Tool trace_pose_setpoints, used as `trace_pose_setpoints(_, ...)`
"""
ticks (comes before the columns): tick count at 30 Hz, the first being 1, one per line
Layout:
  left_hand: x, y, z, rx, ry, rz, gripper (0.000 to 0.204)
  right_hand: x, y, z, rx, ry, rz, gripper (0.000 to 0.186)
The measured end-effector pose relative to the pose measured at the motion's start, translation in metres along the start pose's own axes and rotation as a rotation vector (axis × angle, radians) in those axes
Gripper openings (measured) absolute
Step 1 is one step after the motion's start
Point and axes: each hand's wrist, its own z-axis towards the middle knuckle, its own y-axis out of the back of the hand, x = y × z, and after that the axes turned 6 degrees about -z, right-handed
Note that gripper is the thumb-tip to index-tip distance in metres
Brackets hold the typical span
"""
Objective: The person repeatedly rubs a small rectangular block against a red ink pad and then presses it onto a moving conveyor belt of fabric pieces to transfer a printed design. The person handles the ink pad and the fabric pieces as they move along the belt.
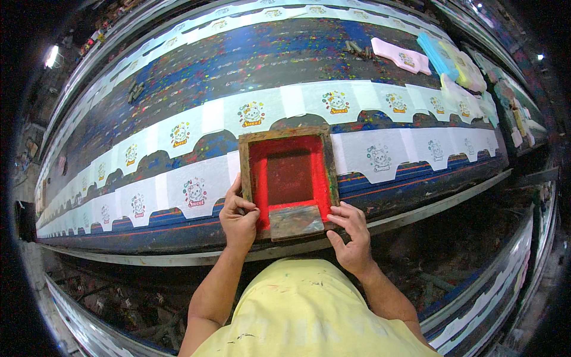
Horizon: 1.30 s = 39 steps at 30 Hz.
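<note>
A wooden screen-printing frame lies over the near row of white fabric pieces, its mesh edged in bright red ink. Along its left side, my left hand grips the rim with curled fingers. My right hand holds the lower right corner, fingers on the rim and thumb lower down. Between the hands, a squeegee with a worn, ink-stained face leans at the near end of the frame. The fabric under the frame is hidden. To the left, a printed white piece carries red and green; to the right, another piece shows mostly dark outlines.
A long ink-spotted printing table stretches left and right. Behind the frame runs a row of multicoloured printed pieces. Pink fabric and a blue cloth stack lie at the far right. A rail borders the near edge.
</note>
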Motion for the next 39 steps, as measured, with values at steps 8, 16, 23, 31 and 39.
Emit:
trace_pose_setpoints(8,0.005,0.002,0.000,-0.026,0.079,0.016,0.022,0.018,-0.003,0.009,0.118,0.250,-0.092,0.043)
trace_pose_setpoints(16,0.007,0.004,0.000,-0.014,0.011,-0.005,0.021,0.027,-0.026,0.030,0.220,0.371,-0.240,0.038)
trace_pose_setpoints(23,0.006,0.003,-0.001,-0.026,0.059,0.001,0.021,0.033,-0.025,0.053,0.294,0.483,-0.329,0.032)
trace_pose_setpoints(31,0.009,0.003,0.000,-0.002,0.011,-0.032,0.019,0.016,-0.012,0.146,0.533,0.449,-0.204,0.027)
trace_pose_setpoints(39,0.005,0.001,0.000,0.000,-0.003,-0.016,0.017,-0.005,-0.046,0.223,0.277,0.375,-0.300,0.042)
